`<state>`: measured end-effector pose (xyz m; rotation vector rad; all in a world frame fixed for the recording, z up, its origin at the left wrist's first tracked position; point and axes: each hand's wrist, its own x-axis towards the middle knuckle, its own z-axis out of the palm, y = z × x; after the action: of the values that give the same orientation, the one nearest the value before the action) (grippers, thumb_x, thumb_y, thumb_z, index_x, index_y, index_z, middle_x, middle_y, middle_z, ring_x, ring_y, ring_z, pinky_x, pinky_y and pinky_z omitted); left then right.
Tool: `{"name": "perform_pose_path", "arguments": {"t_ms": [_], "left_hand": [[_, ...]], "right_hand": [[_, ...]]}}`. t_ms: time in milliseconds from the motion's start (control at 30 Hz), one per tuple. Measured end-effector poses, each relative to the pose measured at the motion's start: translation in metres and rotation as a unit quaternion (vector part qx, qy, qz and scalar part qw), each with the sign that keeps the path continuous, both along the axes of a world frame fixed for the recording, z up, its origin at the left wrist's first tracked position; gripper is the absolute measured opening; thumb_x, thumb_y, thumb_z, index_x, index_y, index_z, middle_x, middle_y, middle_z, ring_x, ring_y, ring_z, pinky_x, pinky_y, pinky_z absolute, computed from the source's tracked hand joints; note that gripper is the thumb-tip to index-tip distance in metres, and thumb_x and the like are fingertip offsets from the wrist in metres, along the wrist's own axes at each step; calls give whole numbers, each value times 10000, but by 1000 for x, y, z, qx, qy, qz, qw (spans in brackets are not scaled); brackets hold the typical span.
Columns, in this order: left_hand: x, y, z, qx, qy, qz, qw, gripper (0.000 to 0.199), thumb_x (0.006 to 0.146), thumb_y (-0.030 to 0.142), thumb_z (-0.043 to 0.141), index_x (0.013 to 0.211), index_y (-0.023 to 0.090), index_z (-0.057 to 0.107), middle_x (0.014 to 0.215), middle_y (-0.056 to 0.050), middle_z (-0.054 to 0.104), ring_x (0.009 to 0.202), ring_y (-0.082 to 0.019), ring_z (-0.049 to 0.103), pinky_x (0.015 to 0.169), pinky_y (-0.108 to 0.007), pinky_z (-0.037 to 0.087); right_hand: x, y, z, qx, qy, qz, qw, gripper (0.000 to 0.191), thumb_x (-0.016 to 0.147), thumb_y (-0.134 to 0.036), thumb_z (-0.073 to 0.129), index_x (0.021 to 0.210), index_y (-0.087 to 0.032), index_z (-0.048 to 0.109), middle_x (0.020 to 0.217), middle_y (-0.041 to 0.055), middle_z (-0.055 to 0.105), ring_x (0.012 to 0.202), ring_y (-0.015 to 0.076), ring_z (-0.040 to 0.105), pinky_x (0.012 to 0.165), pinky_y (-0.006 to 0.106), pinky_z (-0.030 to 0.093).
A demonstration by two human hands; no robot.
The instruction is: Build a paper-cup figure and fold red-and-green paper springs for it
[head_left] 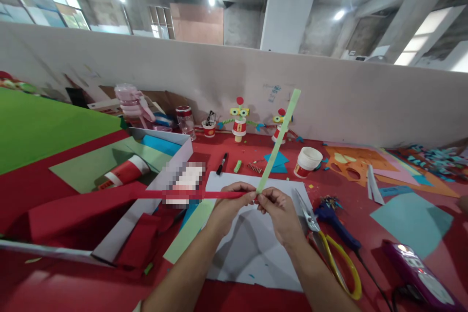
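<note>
My left hand (pixel 234 201) and my right hand (pixel 275 207) meet over white paper (pixel 252 248) on the red table. Between their fingertips two paper strips cross at one end. One is a red strip (pixel 190 195), running left toward the box, pinched by my left hand. The other, a light green strip (pixel 278 141), rises up and slightly right from my right fingertips. A longer pale green strip (pixel 190 231) lies under my left wrist. Just past the paper are a black marker (pixel 222 164), a green folded spring (pixel 238 166) and a red and white spring (pixel 255 168).
Scissors with yellow handles (pixel 340 263) and a blue glue gun (pixel 338 224) lie right of my right hand. A white box (pixel 124 222) with coloured paper stands left. Paper cups (pixel 308 161) and two cup figures (pixel 239 127) stand behind. A purple device (pixel 420 273) sits front right.
</note>
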<state>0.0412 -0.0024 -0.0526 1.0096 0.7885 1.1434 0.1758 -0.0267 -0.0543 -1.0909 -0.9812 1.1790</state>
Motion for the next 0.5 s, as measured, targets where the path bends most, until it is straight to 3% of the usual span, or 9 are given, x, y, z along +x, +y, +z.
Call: {"name": "perform_pose_path", "arguments": {"t_ms": [167, 367, 433, 500], "left_hand": [[10, -4, -3, -6, -26, -11, 1000, 183, 603, 301, 778, 707, 161, 725, 674, -45, 682, 698, -198, 597, 735, -337, 467], [9, 0, -9, -55, -29, 87, 994, 122, 570, 253, 773, 656, 182, 725, 651, -22, 689, 696, -181, 597, 741, -316, 454], [8, 2, -10, -64, -29, 108, 992, 117, 560, 246, 774, 638, 179, 719, 612, -18, 678, 664, -170, 588, 723, -311, 449], [6, 3, -10, -80, -26, 119, 989, 125, 556, 249, 777, 639, 174, 718, 609, -23, 683, 669, -170, 597, 719, -310, 447]], "right_hand": [[-1, 1, -4, -3, 16, -38, 999, 262, 603, -400, 788, 609, -188, 634, 525, -18, 581, 514, 112, 491, 522, 253, 379], [-4, 3, -3, -35, -56, -22, 998, 305, 665, -473, 742, 646, -179, 667, 575, 12, 637, 521, 125, 526, 520, 262, 393], [2, -3, 4, -11, -121, -83, 989, 368, 724, -519, 683, 599, -176, 637, 522, -1, 595, 474, 109, 478, 481, 255, 356], [15, -16, 13, 35, -172, -186, 967, 395, 782, -531, 624, 617, -173, 628, 529, -9, 578, 488, 108, 479, 484, 252, 362]]}}
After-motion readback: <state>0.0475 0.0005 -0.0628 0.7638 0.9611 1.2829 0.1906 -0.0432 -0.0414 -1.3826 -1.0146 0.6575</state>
